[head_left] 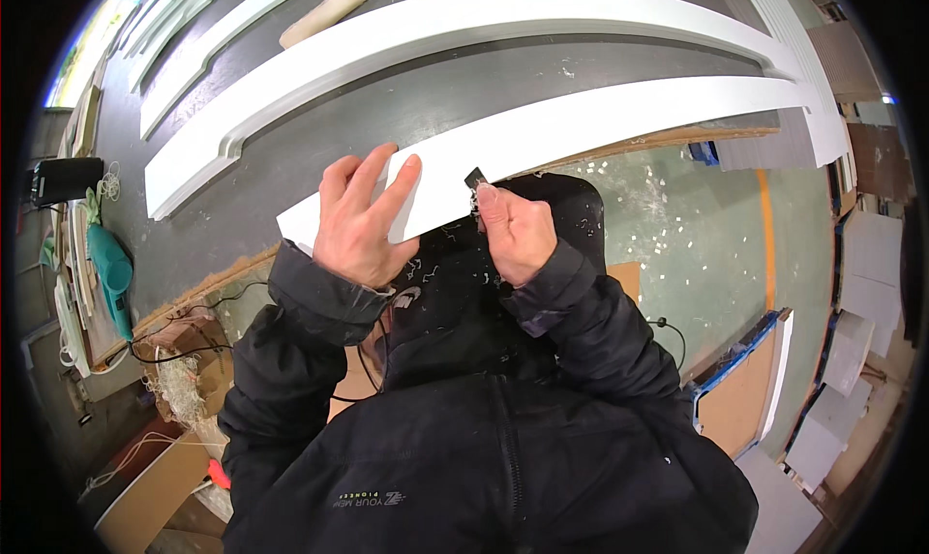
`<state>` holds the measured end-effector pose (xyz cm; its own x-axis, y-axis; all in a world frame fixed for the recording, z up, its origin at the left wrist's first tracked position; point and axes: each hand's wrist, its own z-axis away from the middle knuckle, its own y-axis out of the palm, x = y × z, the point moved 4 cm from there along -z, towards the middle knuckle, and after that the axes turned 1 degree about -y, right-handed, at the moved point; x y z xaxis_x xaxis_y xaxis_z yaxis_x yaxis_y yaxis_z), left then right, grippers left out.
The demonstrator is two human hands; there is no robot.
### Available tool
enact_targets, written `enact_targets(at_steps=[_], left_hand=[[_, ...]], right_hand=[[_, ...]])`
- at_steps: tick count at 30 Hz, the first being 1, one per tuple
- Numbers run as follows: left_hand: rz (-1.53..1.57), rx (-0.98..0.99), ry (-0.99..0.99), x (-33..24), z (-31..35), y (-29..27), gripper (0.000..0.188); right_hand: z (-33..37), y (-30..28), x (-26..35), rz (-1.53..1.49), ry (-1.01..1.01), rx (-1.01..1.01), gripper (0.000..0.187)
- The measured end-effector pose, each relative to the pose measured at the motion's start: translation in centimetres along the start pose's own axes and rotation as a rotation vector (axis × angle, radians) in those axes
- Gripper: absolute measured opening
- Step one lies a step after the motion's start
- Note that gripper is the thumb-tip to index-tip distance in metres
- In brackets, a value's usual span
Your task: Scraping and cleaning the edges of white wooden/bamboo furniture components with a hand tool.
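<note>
A long white strip [581,123] with a gently curved edge lies along the near side of the grey table, running up to the right. Over its left end rests my left hand [360,227], fingers spread across the top and thumb by the near edge, gripping it. Pinched in my right hand [516,230] is a small dark blade-like piece [474,178], touching the strip's near edge. Most of that piece is hidden by my fingers. White shavings [426,264] cling to my dark clothing below the edge.
Beyond lies a second white curved strip [464,17], with more white strips [208,56] at the far left. A green-and-cream tool [329,12] lies among them. A teal corded power tool [109,269] hangs at the left table edge. White scraps dot the green floor [668,254].
</note>
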<state>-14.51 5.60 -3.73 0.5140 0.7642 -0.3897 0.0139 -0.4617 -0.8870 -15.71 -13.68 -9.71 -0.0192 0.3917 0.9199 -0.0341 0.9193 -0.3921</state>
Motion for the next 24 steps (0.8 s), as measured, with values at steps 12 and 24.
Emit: enact_targets(at_steps=[12, 24], left_hand=[[-0.019, -0.004, 0.027, 0.1, -0.6, 0.5, 0.08], [0.002, 0.25, -0.027, 0.3, -2.1, -1.6, 0.078]], right_hand=[[-0.9, -1.9, 0.2, 0.008, -0.049, 0.356, 0.055], [-2.2, -15.1, -4.5, 0.028, 0.292, -0.364, 0.057]])
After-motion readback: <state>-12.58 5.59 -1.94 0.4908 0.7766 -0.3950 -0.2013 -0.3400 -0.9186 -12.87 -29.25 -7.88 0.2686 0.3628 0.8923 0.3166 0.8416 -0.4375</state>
